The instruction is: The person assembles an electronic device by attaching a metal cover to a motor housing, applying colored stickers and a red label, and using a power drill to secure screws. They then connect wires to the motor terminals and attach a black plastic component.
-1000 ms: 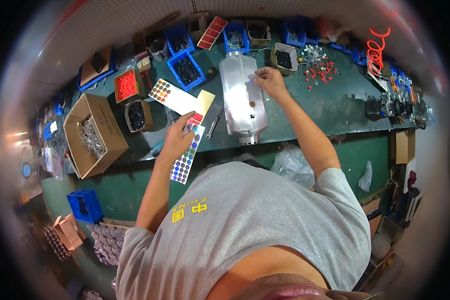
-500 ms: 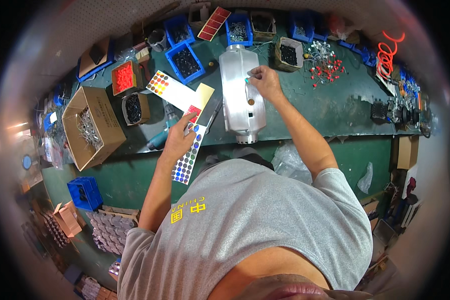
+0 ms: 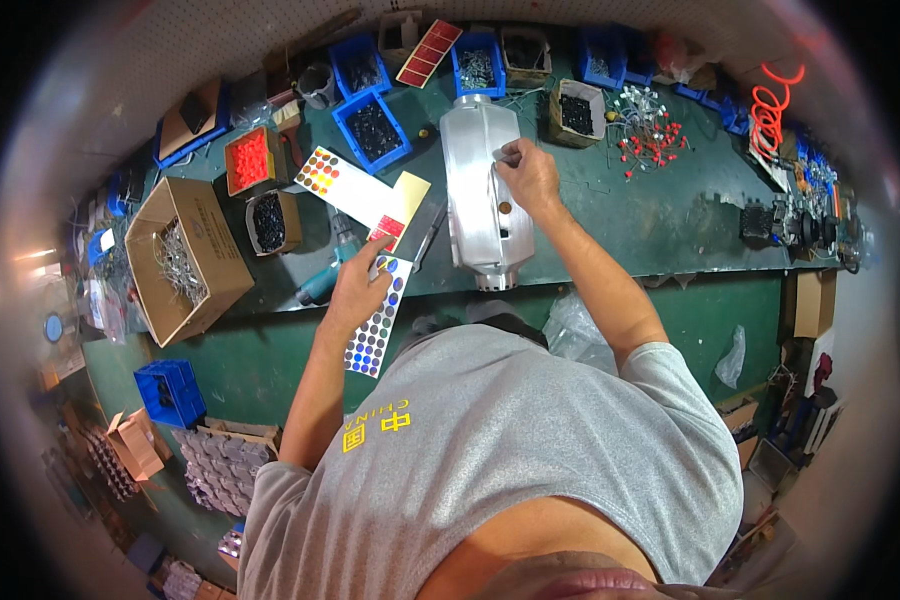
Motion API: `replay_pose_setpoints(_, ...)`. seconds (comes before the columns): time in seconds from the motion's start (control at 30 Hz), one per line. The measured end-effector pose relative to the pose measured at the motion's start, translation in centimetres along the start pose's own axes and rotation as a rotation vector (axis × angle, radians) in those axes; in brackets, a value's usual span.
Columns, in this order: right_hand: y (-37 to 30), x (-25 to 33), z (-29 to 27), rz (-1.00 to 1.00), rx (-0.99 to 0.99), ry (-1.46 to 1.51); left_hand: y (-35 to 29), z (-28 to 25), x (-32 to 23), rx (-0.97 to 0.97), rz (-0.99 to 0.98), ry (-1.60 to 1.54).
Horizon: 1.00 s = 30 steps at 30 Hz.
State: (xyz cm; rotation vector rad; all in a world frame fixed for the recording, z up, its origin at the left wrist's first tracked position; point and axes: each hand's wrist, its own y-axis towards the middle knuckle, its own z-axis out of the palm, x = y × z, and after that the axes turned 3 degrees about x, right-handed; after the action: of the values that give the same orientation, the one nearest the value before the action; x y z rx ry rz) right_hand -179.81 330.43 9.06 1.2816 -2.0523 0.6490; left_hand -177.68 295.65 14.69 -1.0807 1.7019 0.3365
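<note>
A silver metal housing point(image 3: 475, 200) with rounded ends lies lengthwise on the green workbench. My right hand point(image 3: 531, 175) is at its upper right side, thumb and fingers pinched together against the metal; what is between them is hidden. To the left, my left hand point(image 3: 358, 290) rests on sheets of stickers, index finger stretched toward a small red label sheet point(image 3: 388, 230). Under that hand lies a white sheet of dark and blue round stickers point(image 3: 372, 335). Farther up is another white sheet with orange and yellow round stickers point(image 3: 345, 185), beside a pale yellow backing paper point(image 3: 410, 190).
A teal power drill point(image 3: 320, 283) lies left of my left hand. Cardboard box point(image 3: 210, 250), orange-red caps point(image 3: 251, 160) and blue bins point(image 3: 372, 130) line the left and back. Red-tipped wires point(image 3: 655, 140) spread at right; black machine parts point(image 3: 795, 225) stand beyond.
My right fingertips have pressed closer to the housing, and the small teal spot seen at them is out of sight. The left hand stays on the sticker sheets, almost still.
</note>
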Motion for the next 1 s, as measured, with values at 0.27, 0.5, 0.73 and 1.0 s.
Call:
replay_pose_setpoints(0.27, 2.1, -2.0, -0.9, 0.016, 0.090, -0.011, -0.2, -0.6, 0.3, -0.010, 0.049, 0.042)
replay_pose_setpoints(0.5, -4.0, 4.0, -2.2, -0.100, 0.063, 0.431, 5.6, -3.8, -6.0, -0.211, -0.010, -0.455)
replay_pose_setpoints(0.73, -11.8, 3.4, -5.4, -0.059, 0.251, 0.590, 13.1, 1.5, -14.3, -0.254, 0.049, -0.903)
replay_pose_setpoints(1.0, -11.8, -18.9, -8.7, 0.475, -0.411, 1.188, 10.7, 9.3, -7.5, -0.037, 0.182, -0.287)
